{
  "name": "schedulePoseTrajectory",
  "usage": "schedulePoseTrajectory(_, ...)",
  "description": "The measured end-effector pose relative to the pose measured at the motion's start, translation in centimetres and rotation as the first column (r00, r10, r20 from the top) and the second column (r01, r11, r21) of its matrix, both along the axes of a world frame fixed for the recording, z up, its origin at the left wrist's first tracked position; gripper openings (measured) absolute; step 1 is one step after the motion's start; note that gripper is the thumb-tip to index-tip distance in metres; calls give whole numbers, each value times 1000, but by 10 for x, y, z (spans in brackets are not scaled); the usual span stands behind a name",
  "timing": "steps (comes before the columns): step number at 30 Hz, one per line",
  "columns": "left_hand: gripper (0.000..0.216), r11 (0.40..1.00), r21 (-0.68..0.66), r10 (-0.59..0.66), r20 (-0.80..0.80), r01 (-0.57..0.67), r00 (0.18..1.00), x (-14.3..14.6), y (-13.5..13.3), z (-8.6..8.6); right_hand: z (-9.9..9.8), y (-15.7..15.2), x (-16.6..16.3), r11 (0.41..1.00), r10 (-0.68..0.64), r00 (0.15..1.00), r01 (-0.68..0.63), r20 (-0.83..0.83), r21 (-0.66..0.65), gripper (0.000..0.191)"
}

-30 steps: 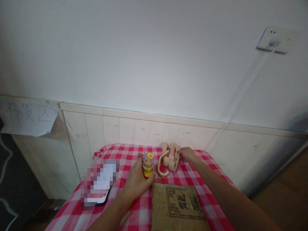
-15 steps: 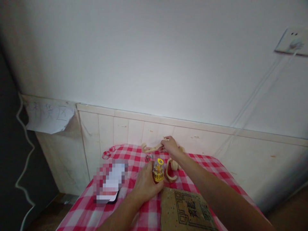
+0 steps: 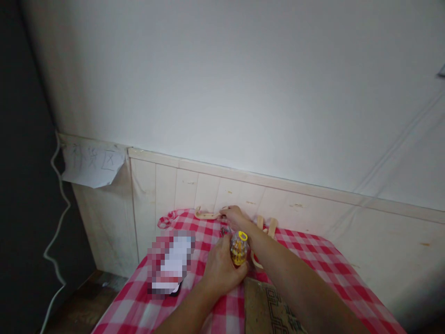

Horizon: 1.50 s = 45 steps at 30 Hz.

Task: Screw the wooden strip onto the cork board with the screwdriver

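My left hand [image 3: 224, 266] is closed around a clear rounded case [image 3: 239, 250] with yellow parts inside and a yellow ring on top. Stretched towards the wall, my right hand [image 3: 234, 217] has its fingers closed on the right end of a pale curved wooden piece [image 3: 207, 215] at the table's far edge. Small metal parts, perhaps screws [image 3: 225, 229], lie between the two hands. More wooden pieces [image 3: 272, 227] stand beyond my right forearm, which partly hides them.
A red-and-white checked cloth [image 3: 313, 260] covers the table. A phone [image 3: 175, 264], blurred out, lies at the left. A brown slab [image 3: 255, 311] with printed markings sits in front, partly under my right forearm. Behind is a panelled wall [image 3: 278, 199].
My right hand has lowered the wooden piece towards the table's back edge. The left hand keeps the clear case. The whole view has shifted left, moving things rightwards.
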<state>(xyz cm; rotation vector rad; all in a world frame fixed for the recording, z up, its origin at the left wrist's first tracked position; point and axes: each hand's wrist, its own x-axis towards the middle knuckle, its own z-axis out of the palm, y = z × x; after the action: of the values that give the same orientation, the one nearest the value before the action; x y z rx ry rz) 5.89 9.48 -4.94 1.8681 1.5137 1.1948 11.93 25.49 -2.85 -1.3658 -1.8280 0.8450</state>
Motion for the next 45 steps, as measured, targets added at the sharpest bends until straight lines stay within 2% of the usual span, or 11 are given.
schedulePoseTrajectory(5, 42, 1000, 28, -9, 17, 8, 1000, 0, 0, -2, 15, 2, 41, 987, -104, 980, 123, 168, -104, 34)
schedulePoseTrajectory(9, 35, 999, 33, -27, 16, 26, 1000, 0, 1, -3, 39, -3, 103, 966, -229, 909, 257, 349, -33, 31)
schedulePoseTrajectory(13, 38, 999, 51, -18, 19, 17, 1000, 1, 1, -4, 45, -25, 137, 966, -247, 848, 257, 468, 44, 16)
schedulePoseTrajectory(16, 35, 998, 52, -36, 28, 35, 999, 2, 2, -5, 38, -40, 129, 977, -215, 854, 185, 474, 110, 13)
schedulePoseTrajectory(20, 39, 998, 60, -33, 21, 32, 999, 3, 3, -7, 29, -41, 99, 984, -144, 892, 85, 428, 155, 39)
schedulePoseTrajectory(23, 36, 997, 62, -50, 33, 47, 998, 2, 2, -6, 23, -29, 74, 990, -82, 917, 31, 390, 134, 46)
schedulePoseTrajectory(27, 38, 998, 43, -50, 31, 49, 998, 2, 1, -5, 11, -12, 47, 994, -2, 931, -38, 364, 104, 33)
schedulePoseTrajectory(31, 37, 999, 28, -45, 28, 44, 999, 2, 1, -3, 8, -2, 46, 994, -2, 929, -37, 370, 99, 29)
schedulePoseTrajectory(40, 35, 999, -4, -52, -18, 52, 998, 0, 2, -2, 41, -17, 104, 986, -105, 850, 22, 516, 164, 25)
schedulePoseTrajectory(43, 32, 998, -25, -53, -3, 53, 999, -1, 1, 3, 68, -31, 87, 963, -120, 835, -33, 536, 267, 38)
schedulePoseTrajectory(45, 33, 995, -61, -72, 27, 74, 997, -1, -1, 8, 87, -49, 59, 934, -129, 841, -74, 525, 349, 30)
